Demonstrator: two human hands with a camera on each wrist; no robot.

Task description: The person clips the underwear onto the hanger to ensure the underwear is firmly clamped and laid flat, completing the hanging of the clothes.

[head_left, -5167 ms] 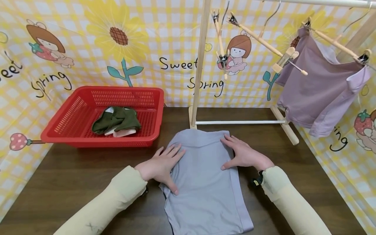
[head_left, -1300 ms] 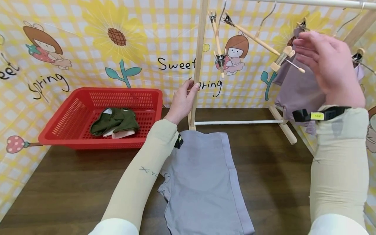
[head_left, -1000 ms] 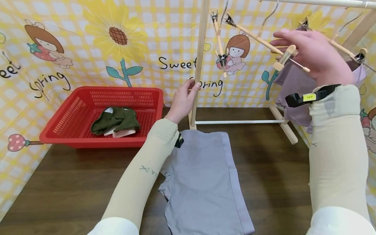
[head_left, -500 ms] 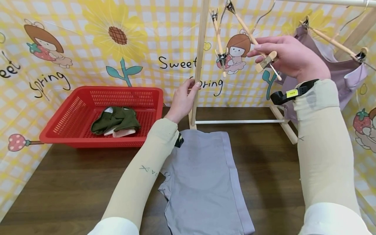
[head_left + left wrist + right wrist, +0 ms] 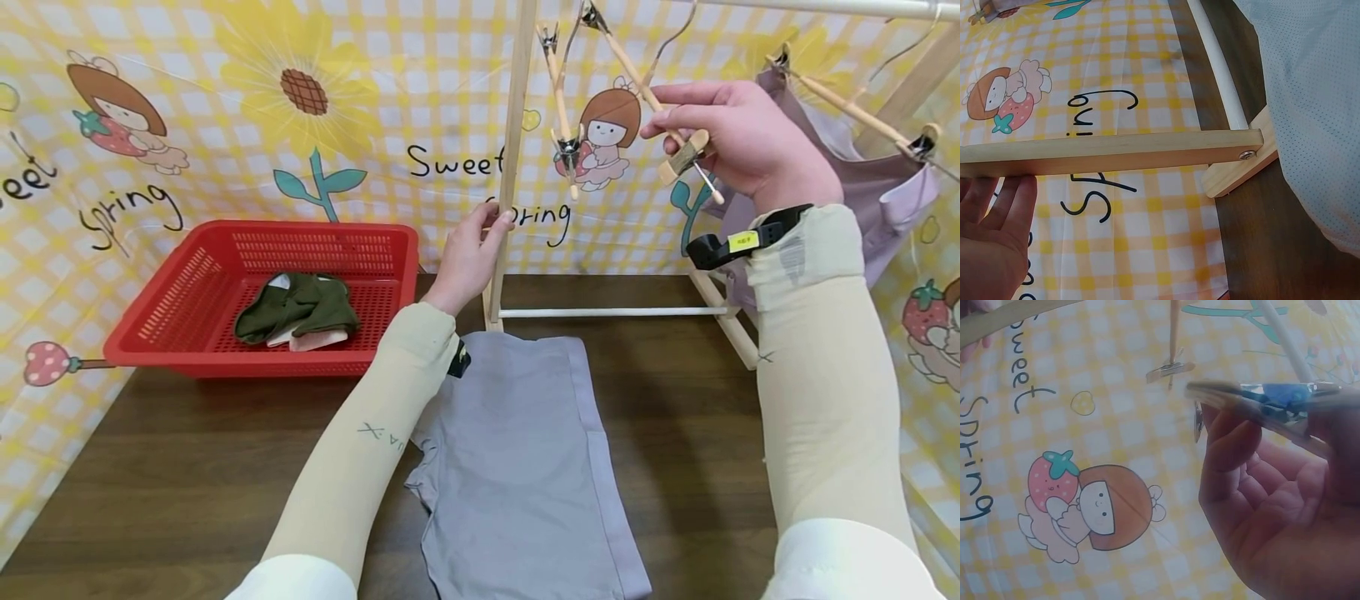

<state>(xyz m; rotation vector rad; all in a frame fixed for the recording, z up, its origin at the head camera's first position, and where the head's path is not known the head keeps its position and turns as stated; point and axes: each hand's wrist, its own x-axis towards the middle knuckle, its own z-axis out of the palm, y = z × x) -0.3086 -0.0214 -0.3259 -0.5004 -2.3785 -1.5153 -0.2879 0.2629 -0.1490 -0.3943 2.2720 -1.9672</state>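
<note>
My right hand (image 5: 750,137) holds a wooden clip hanger (image 5: 624,60) near its right clip; the hook reaches up toward the rail. In the right wrist view the hanger (image 5: 1247,397) is blurred between the thumb and fingers of my right hand (image 5: 1266,519). My left hand (image 5: 467,257) touches the rack's wooden post (image 5: 516,125); the left wrist view has the fingertips of my left hand (image 5: 1000,244) against the post (image 5: 1110,154). Grey shorts (image 5: 525,467) lie folded flat on the table, partly under my left forearm.
A red basket (image 5: 187,357) at the left contains a dark green garment (image 5: 315,304). Another clip hanger (image 5: 558,100) hangs beside the post. A mauve garment (image 5: 862,187) hangs clipped at the right. The rack's lower white bar (image 5: 611,312) crosses the table's back.
Both hands have left the grey shorts. My left hand went to the post, while my right hand rose to the hanger, took hold and swung its right end leftward. The last half second brings little movement.
</note>
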